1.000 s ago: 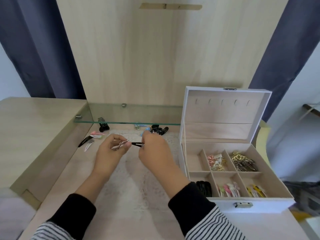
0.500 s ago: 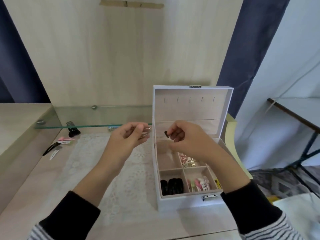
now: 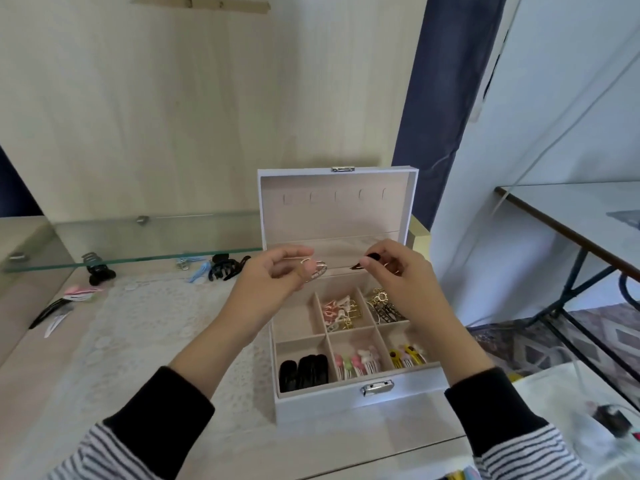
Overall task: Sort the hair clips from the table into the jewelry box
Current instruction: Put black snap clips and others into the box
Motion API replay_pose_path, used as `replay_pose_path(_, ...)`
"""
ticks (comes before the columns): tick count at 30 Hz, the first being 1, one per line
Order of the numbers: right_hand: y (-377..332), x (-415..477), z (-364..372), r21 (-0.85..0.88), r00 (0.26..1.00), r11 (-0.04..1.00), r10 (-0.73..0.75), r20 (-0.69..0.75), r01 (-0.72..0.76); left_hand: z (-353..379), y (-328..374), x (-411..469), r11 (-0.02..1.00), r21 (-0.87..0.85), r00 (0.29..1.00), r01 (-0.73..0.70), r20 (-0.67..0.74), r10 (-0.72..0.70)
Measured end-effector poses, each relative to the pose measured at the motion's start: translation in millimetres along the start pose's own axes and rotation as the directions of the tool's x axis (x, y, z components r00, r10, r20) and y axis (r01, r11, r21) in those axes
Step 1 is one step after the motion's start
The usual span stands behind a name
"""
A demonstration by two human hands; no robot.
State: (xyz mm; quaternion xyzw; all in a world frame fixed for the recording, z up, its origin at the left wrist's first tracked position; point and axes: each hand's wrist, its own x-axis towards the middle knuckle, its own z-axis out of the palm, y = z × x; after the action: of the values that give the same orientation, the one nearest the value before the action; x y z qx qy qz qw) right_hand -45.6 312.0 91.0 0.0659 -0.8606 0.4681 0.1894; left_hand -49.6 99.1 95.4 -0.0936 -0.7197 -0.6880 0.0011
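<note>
Head view: your left hand [image 3: 273, 284] curled, pinching pale glittery clip [image 3: 318, 270]; your right hand [image 3: 407, 284] pinching small dark clip [image 3: 363, 264]. Both hover over open jewelry box [image 3: 329, 407], six compartments, front-left one holding three black clips [image 3: 304, 372]. Two black claw clips [image 3: 225, 266] lie on table [image 3: 52, 393].

Glass shelf [image 3: 138, 244], on metal pegs, fixed against pale wood panel [image 3: 207, 116]. Tape strip [image 3: 204, 3] at the panel's top. Lace mat [image 3: 145, 323], white, lying flat. Curtain [image 3: 443, 116], dark blue. Side table [image 3: 571, 209], black metal legs, at right; patterned rug [image 3: 519, 344] beneath.
</note>
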Motion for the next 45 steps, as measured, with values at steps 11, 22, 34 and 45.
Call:
replay_pose_path(11,32.0,-0.1,0.8,-0.082,0.941,0.996,0.012,-0.338,-0.042,56.6,-14.1,28.5,0.917,0.396,0.989,-0.04,0.149,-0.021)
replay_pose_path(22,40.4,2.9,-1.1,-0.052,0.886,0.995,0.049,-0.461,-0.082,85.6,-28.7,45.9,0.715,0.623,0.904,-0.316,0.426,0.028)
replay_pose_path(34,43.7,3.3,-0.4,-0.061,0.89,0.993,0.06,-0.452,-0.098,82.4,-32.3,48.0,0.721,0.58,0.877,-0.379,0.474,0.079)
replay_pose_path(45,39.6,1.5,-0.4,-0.097,0.915,0.994,-0.001,-0.403,-0.041,68.1,-27.6,37.5,0.621,0.682,0.896,-0.387,0.438,0.077)
